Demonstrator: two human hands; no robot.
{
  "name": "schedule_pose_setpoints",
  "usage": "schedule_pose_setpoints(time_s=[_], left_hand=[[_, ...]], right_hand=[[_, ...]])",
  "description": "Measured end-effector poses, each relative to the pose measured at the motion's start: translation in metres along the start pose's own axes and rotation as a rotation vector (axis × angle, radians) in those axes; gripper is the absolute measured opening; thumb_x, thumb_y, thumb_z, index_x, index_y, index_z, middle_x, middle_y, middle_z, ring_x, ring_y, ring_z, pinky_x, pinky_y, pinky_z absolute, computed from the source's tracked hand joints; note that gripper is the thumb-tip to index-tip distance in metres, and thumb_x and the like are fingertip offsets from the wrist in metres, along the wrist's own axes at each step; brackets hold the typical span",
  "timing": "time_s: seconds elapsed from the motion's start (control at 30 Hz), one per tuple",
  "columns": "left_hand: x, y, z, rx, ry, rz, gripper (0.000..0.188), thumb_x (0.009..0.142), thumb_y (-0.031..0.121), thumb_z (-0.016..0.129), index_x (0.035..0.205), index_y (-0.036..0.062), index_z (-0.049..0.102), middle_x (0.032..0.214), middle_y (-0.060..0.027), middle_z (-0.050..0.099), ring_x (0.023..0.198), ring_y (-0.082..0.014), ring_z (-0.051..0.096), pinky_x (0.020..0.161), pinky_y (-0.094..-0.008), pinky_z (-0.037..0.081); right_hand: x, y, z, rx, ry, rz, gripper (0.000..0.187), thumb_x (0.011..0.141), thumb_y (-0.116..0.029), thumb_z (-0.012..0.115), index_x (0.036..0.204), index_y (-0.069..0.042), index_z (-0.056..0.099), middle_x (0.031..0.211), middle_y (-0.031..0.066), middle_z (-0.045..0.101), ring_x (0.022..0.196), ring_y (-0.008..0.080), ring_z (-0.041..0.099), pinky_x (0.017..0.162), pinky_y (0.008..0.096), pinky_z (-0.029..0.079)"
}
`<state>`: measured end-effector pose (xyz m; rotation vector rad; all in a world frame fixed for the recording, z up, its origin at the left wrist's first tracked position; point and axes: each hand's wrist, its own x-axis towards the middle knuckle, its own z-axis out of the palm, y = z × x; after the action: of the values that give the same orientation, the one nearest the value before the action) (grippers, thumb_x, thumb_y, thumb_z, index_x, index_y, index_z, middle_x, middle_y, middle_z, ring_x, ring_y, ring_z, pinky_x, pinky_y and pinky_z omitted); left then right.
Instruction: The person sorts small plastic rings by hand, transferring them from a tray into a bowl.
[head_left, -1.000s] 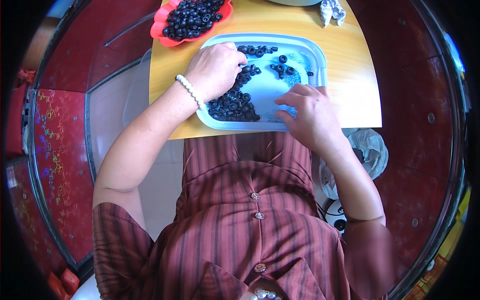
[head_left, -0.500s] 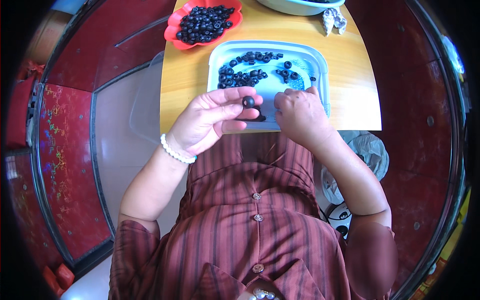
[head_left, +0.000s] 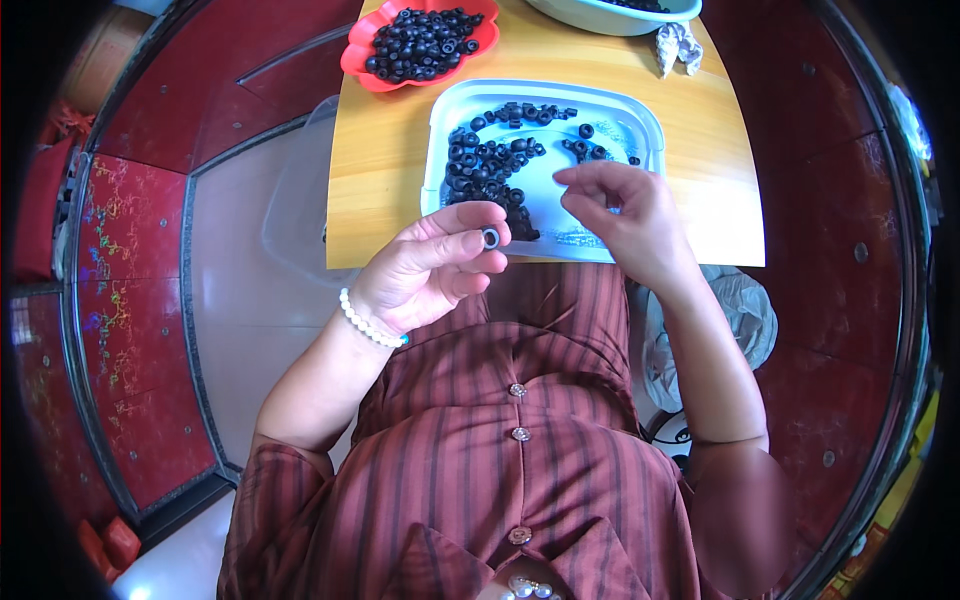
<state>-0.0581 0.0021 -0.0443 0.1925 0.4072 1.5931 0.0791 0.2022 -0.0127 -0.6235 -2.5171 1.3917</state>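
Rings (head_left: pixel 475 185), black and squat, are heaped in the tray (head_left: pixel 543 185) from seven to eleven o'clock, with a smaller cluster at two. The handling seems only partway along: a single ring (head_left: pixel 490 238) is being held, many are left loose in the tray, and a further heap is gathered in the red dish (head_left: pixel 357 60), between ten and eleven o'clock from the tray. Whether that heap is finished with cannot be told.

The single ring is held at seven o'clock, by the tray's near side, its round hole turned into view. It is pinched by thumb and forefinger in the grip of the left hand (head_left: pixel 425 265), the other fingers being loosely bent. The right hand (head_left: pixel 637 215) is held at four o'clock over the tray, its grip half curled with the tips near each other; whether anything small is caught there cannot be told.

The rings look smooth and dull. The tray is pale blue with rounded corners, and glassy specks (head_left: pixel 575 238) are scattered at five o'clock. The dish is glossy and petal-edged. The desk (head_left: pixel 710 200) is finished in yellow wood grain.
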Motion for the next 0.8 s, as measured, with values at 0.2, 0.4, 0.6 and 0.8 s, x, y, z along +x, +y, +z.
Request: schedule_pose_setpoints(time_s=[0.2, 0.4, 0.6, 0.8], left_hand=[[0.007, -0.015, 0.007, -0.082, 0.090, 0.056, 0.023, 0.088, 0.007, 0.059, 0.110, 0.0014, 0.058, 0.104, -0.0104, 0.061, 0.085, -0.0194, 0.067, 0.073, -0.0284, 0.059], [0.010, -0.022, 0.013, 0.195, 0.060, 0.124, 0.027, 0.079, 0.017, 0.072, 0.103, 0.0083, 0.062, 0.093, -0.0044, 0.061, 0.072, -0.0090, 0.062, 0.061, -0.0198, 0.053], [0.007, -0.026, 0.011, 0.349, 0.072, 0.263, 0.024, 0.079, 0.000, 0.068, 0.101, 0.0003, 0.060, 0.091, -0.0124, 0.066, 0.074, -0.0173, 0.067, 0.069, -0.0289, 0.058], [0.000, -0.029, 0.014, 0.351, 0.144, 0.209, 0.023, 0.079, 0.000, 0.068, 0.101, -0.0009, 0.063, 0.093, -0.0131, 0.066, 0.077, -0.0170, 0.067, 0.071, -0.0286, 0.058]], right_hand=[[-0.035, -0.014, 0.017, 1.133, 0.009, 0.067, 0.011, 0.082, -0.001, 0.066, 0.092, 0.000, 0.066, 0.088, 0.0050, 0.066, 0.076, 0.0103, 0.060, 0.074, 0.0253, 0.049], [-0.047, -0.033, 0.026, 1.195, -0.112, 0.100, 0.011, 0.084, 0.003, 0.063, 0.094, 0.004, 0.064, 0.091, 0.0081, 0.066, 0.083, 0.0118, 0.062, 0.077, 0.0255, 0.051], [-0.048, -0.031, 0.032, 0.903, -0.003, 0.008, 0.007, 0.083, 0.002, 0.064, 0.090, 0.003, 0.066, 0.087, 0.0072, 0.065, 0.078, 0.0108, 0.061, 0.072, 0.0243, 0.050], [-0.049, -0.016, 0.037, 0.561, 0.099, -0.223, 0.010, 0.076, 0.001, 0.070, 0.085, -0.003, 0.068, 0.079, 0.0061, 0.063, 0.071, 0.0136, 0.061, 0.066, 0.0244, 0.050]])
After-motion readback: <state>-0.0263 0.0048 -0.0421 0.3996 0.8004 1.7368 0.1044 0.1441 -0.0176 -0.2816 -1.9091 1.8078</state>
